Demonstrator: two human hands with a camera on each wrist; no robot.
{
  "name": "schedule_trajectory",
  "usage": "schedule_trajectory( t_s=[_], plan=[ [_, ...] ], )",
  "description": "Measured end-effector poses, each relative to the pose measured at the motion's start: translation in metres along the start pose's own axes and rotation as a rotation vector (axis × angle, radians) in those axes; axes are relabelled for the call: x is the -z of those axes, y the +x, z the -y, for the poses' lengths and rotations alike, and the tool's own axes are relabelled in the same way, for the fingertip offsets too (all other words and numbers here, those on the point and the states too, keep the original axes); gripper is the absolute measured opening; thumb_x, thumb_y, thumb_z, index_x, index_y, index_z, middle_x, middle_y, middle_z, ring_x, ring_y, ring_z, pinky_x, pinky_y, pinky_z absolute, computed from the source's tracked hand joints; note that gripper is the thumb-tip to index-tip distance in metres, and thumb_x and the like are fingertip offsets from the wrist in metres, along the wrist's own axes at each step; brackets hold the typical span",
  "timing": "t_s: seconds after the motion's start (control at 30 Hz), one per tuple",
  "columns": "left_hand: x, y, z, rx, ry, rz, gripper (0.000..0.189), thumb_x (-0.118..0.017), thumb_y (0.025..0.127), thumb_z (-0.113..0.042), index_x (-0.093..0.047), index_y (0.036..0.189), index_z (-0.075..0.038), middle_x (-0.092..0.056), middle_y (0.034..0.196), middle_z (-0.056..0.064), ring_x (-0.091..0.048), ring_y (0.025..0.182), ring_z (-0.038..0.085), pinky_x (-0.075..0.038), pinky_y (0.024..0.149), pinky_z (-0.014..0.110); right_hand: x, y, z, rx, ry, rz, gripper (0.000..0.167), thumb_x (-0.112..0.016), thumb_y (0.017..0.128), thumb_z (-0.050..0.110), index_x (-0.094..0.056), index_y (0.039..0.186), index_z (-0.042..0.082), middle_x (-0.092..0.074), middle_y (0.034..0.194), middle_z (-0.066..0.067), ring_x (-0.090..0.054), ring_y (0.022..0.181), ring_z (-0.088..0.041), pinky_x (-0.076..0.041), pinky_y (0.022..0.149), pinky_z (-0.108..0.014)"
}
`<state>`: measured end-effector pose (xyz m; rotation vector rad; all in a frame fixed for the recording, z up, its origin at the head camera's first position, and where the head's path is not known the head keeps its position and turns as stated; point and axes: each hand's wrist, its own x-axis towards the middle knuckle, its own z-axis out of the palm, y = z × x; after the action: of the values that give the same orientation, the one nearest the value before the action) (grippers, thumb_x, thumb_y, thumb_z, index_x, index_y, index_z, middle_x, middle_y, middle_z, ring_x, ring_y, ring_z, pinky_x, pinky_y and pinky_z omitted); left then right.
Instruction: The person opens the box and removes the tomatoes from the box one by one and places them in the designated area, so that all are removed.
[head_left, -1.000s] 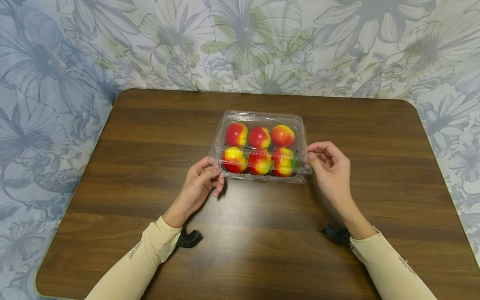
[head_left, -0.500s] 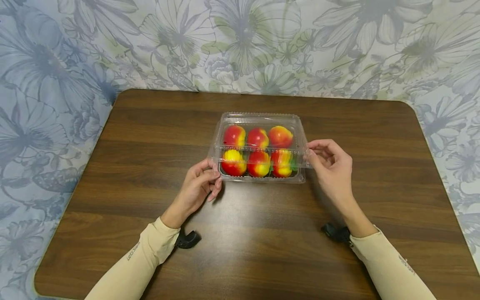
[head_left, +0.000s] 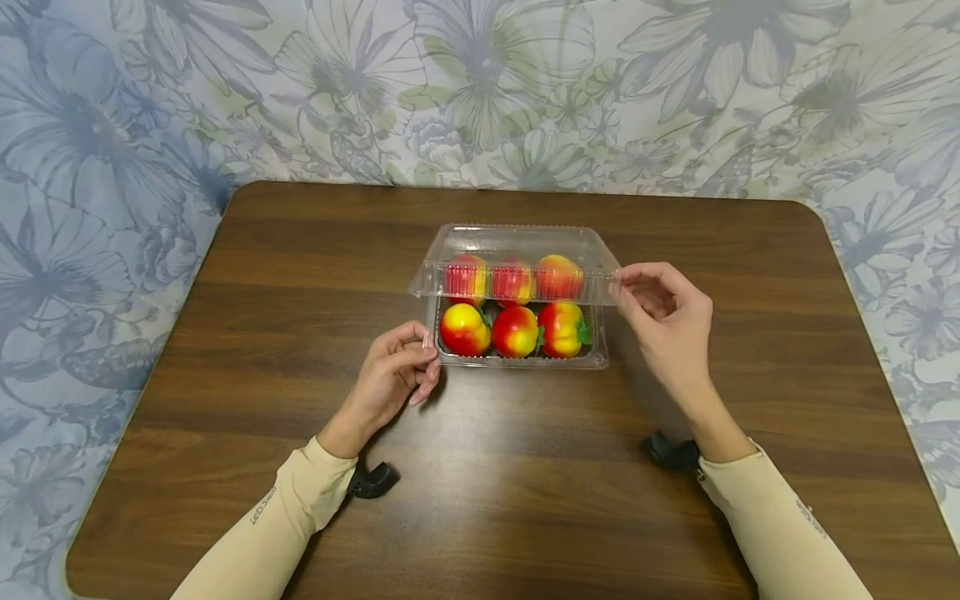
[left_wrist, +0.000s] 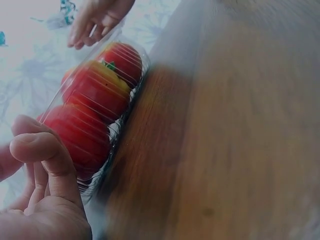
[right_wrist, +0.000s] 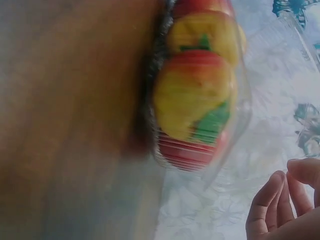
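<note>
My right hand (head_left: 663, 321) pinches the lid (head_left: 517, 265) of the clear plastic clamshell box (head_left: 517, 329) of red-yellow apples (head_left: 514, 330) — half raised, opening toward me. Its long axis runs hand to hand; my left hand (head_left: 393, 375) pinches the base's near-left corner.

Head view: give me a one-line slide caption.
Right hand lifts the clear lid of a clamshell box of six red-yellow fruits while the left hand steadies its corner.

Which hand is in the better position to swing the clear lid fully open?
Probably the right hand: it already pinches the lid at its right front corner, and the lid is half raised. The left hand only steadies the tray at its left edge.
</note>
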<state>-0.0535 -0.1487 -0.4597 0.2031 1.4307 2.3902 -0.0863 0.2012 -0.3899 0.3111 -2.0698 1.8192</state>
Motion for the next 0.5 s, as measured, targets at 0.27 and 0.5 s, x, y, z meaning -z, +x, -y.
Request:
schedule_trajectory(
  t_s=[0.27, 0.5],
  plan=[
    [0.001, 0.0, -0.001, 0.016, -0.005, 0.008, 0.012, -0.047, 0.101, 0.006, -0.052, 0.095, -0.003, -0.064, 0.068, 0.005, -0.05, 0.046, 0.018, -0.04, 0.037, 0.022, 0.001, 0.019, -0.002, 0.031, -0.009, -0.053, 0.019, -0.076, 0.089, -0.008, -0.072, 0.107, -0.013, -0.075, 0.098, 0.001, -0.069, 0.084, -0.012, -0.058, 0.077, -0.016],
    [0.003, 0.0, -0.002, 0.026, 0.004, 0.002, 0.012, -0.046, 0.102, 0.006, -0.052, 0.095, -0.002, -0.064, 0.067, 0.005, -0.05, 0.046, 0.018, -0.039, 0.036, 0.022, -0.004, 0.028, 0.018, 0.049, 0.004, -0.068, 0.018, -0.076, 0.09, -0.008, -0.072, 0.106, -0.016, -0.075, 0.094, -0.002, -0.071, 0.08, -0.012, -0.059, 0.077, -0.015]
  ],
)
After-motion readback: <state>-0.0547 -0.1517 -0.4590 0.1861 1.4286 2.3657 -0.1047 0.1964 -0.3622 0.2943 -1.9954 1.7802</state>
